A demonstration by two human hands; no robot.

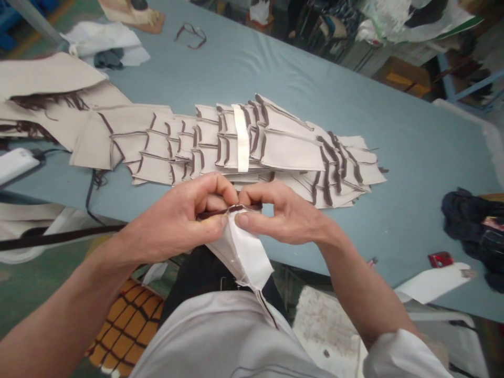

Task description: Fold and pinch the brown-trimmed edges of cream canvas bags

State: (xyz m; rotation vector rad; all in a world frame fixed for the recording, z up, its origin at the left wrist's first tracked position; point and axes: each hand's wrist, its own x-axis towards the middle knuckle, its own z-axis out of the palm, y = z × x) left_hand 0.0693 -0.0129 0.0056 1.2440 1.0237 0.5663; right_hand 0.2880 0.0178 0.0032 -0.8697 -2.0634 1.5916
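Observation:
Between my two hands is a white fabric piece [252, 257] with a dark brown edge strip along its top. My left hand [197, 210] pinches that edge from the left, thumb in front and fingers behind. From the right, my right hand [275, 212] pinches the same edge, its thumb pressed on the white cloth close to the left thumb. The piece hangs down over my lap. Just beyond my hands lies a long overlapping row of cream fabric pieces [291, 148] with dark brown edging. A pale strip [241, 139] lies across them.
Glasses [190, 37] lie at the table's [315, 94] far side. At the left are larger cream panels [47, 79] and a white device [18, 165] with a cable. Black cloth [472, 231], a red packet [440, 259] and a white strip [433, 282] sit at the right.

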